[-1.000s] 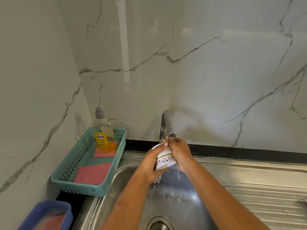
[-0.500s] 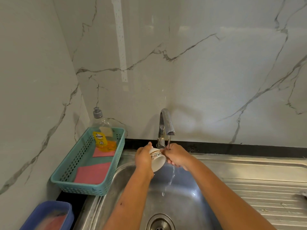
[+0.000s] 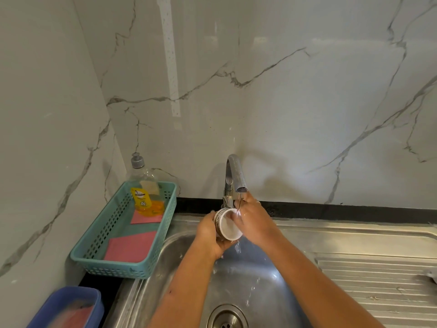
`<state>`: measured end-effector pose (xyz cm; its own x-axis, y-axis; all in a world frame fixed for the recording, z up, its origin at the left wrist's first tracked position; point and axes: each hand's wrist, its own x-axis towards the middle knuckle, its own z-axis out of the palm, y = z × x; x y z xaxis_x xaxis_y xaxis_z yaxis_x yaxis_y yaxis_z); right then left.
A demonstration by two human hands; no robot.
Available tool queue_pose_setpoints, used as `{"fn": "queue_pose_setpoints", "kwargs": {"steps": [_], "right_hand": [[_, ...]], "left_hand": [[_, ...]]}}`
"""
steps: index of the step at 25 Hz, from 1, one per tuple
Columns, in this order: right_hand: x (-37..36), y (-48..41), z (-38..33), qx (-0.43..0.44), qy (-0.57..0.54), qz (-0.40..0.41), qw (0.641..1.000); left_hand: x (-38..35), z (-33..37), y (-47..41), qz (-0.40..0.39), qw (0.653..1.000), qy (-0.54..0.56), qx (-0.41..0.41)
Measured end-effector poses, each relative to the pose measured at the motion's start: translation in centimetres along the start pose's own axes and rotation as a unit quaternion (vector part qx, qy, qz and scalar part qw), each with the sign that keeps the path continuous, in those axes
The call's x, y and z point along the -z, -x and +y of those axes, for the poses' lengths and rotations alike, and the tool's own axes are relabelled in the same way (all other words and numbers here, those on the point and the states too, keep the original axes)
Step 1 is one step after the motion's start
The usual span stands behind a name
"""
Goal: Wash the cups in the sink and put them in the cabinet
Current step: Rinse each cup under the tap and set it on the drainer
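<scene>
Marble-look wall behind the faucet (image 3: 234, 171); just under its spout, over the sink (image 3: 260, 287), left hand (image 3: 210, 234) gripped the patterned cup (image 3: 228, 225), right hand (image 3: 255, 221) pinched its rim. Dish-soap bottle (image 3: 144, 185) sat left of the faucet, yellow label unreadable.

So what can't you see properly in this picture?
Head view:
- The cup: its pattern is mostly behind the left hand.
- The right hand: fingertips are hidden in the cup, so pinching or rubbing is unclear.
- The blue box: cut off by the bottom edge, contents blurred.
- The cabinet: out of view.
</scene>
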<state>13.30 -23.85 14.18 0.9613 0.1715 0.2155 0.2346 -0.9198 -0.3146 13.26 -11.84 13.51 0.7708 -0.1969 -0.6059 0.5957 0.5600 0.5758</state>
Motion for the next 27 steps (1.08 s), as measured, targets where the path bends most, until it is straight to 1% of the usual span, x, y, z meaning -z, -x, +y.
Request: {"fn": "queue_pose_setpoints", "kwargs": {"steps": [1,2,3,4,5,6,7,8,9,10,11,12,13,14,15,16,17,18,19,20,21,22,23,24,25,26,27], "right_hand": [[0.2,0.0,-0.1,-0.034,0.057,0.001,0.998],[0.4,-0.1,-0.2,-0.084,0.086,-0.005,0.993],[0.5,-0.2,-0.5,-0.141,0.077,-0.023,0.987],[0.3,-0.5,-0.6,-0.203,0.026,-0.051,0.978],[-0.1,-0.7,-0.7,-0.264,-0.07,-0.076,0.959],[-0.5,-1.0,-0.7,-0.319,-0.174,-0.1,0.926],[-0.6,-0.9,-0.9,-0.353,-0.245,-0.112,0.896],[-0.7,-0.9,-1.1,-0.352,-0.248,-0.121,0.894],[-0.6,-0.8,-1.1,-0.318,-0.192,-0.124,0.92],[-0.6,-0.8,-0.9,-0.271,-0.114,-0.12,0.948],[-0.6,-0.7,-0.8,-0.219,-0.051,-0.112,0.968],[-0.4,-0.7,-0.7,-0.173,-0.015,-0.113,0.978],[-0.5,-0.6,-0.5,-0.135,-0.002,-0.114,0.984],[-0.7,-0.6,-0.5,-0.124,-0.01,-0.108,0.986],[-0.7,-0.6,-0.6,-0.154,-0.055,-0.086,0.983],[-0.9,-0.7,-1.0,-0.228,-0.154,-0.064,0.959],[-1.0,-0.7,-1.7,-0.312,-0.284,-0.058,0.905],[-1.2,-0.6,-2.2,-0.378,-0.407,-0.06,0.829],[-1.3,-0.6,-2.3,-0.41,-0.481,-0.065,0.772],[-1.5,-0.4,-2.1,-0.416,-0.498,-0.075,0.757],[-1.4,-0.3,-2.1,-0.394,-0.456,-0.089,0.793],[-1.4,-0.2,-1.8,-0.341,-0.346,-0.111,0.867],[-1.2,-0.1,-1.7,-0.264,-0.188,-0.147,0.934],[-1.3,-0.2,-1.5,-0.186,-0.053,-0.173,0.966],[-1.2,-0.4,-1.3,-0.126,0.028,-0.183,0.975],[-1.2,-0.5,-1.1,-0.095,0.055,-0.168,0.98],[-1.1,-0.6,-1.0,-0.082,0.049,-0.136,0.986]], "left_hand": [[-0.2,-0.3,-0.1,-0.01,1.0,-0.023,-0.018],[-0.3,-0.5,-0.3,-0.028,0.997,-0.059,-0.052],[-0.6,-0.7,-0.2,-0.047,0.989,-0.097,-0.1],[-0.8,-0.9,0.1,-0.057,0.978,-0.132,-0.148],[-0.9,-1.1,0.3,-0.056,0.966,-0.165,-0.19],[-0.9,-1.2,0.3,-0.038,0.954,-0.195,-0.226],[-0.9,-1.2,0.4,-0.016,0.945,-0.217,-0.246],[-0.8,-0.9,0.5,0.003,0.936,-0.245,-0.251],[-0.7,-0.5,0.8,0.007,0.925,-0.293,-0.239],[-0.7,0.2,1.1,-0.014,0.904,-0.376,-0.203],[-0.6,0.8,1.4,-0.05,0.865,-0.477,-0.15],[-0.5,1.4,1.7,-0.081,0.82,-0.556,-0.114],[-0.3,1.6,1.5,-0.091,0.788,-0.597,-0.118],[-0.2,1.4,1.1,-0.082,0.78,-0.6,-0.158],[0.0,0.9,0.7,-0.049,0.786,-0.577,-0.218],[0.1,0.1,0.5,0.001,0.799,-0.536,-0.273],[0.3,-0.7,0.4,0.052,0.819,-0.482,-0.307],[0.4,-1.5,0.3,0.088,0.831,-0.44,-0.329],[0.7,-2.0,0.3,0.104,0.829,-0.432,-0.338],[1.0,-2.1,-0.2,0.102,0.824,-0.449,-0.331],[1.3,-1.4,-0.5,0.088,0.819,-0.479,-0.304],[1.3,-0.4,-0.5,0.066,0.802,-0.532,-0.263],[1.1,0.6,-0.3,0.038,0.772,-0.597,-0.213],[0.8,1.5,0.0,0.012,0.741,-0.65,-0.17],[0.6,2.2,0.2,0.0,0.725,-0.673,-0.146],[0.4,2.5,0.5,0.001,0.724,-0.671,-0.159],[0.3,2.3,1.0,0.018,0.732,-0.648,-0.207]]}}
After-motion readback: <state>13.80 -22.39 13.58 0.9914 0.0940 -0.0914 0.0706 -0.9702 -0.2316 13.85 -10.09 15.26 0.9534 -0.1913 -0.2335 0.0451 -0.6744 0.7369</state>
